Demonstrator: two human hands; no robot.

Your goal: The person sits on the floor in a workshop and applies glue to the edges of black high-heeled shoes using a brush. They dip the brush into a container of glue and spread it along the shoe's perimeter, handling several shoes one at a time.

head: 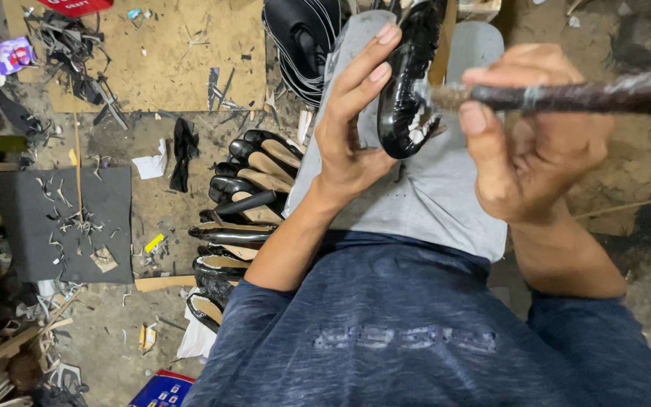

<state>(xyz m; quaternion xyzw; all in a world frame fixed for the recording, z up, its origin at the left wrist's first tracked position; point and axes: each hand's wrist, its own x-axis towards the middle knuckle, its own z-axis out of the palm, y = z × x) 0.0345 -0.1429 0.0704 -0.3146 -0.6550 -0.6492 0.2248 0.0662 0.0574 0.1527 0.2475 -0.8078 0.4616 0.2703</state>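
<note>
My left hand (352, 124) grips a glossy black shoe (407, 83) from its left side, holding it upright above my lap with the fingers stretched up along it. My right hand (533, 132) is closed on the dark handle of a brush (566, 96) that runs in from the right edge. The brush's bristle tip touches the shoe's whitish inner patch near its lower end. Both hands hover over my grey shorts (423, 188) and blue shirt (416, 332).
A row of several black shoes with tan insoles (242, 200) lies on the floor at my left. A stack of black soles (303, 41) sits above it. Scraps litter a dark mat (65, 222) and a brown board (152, 53).
</note>
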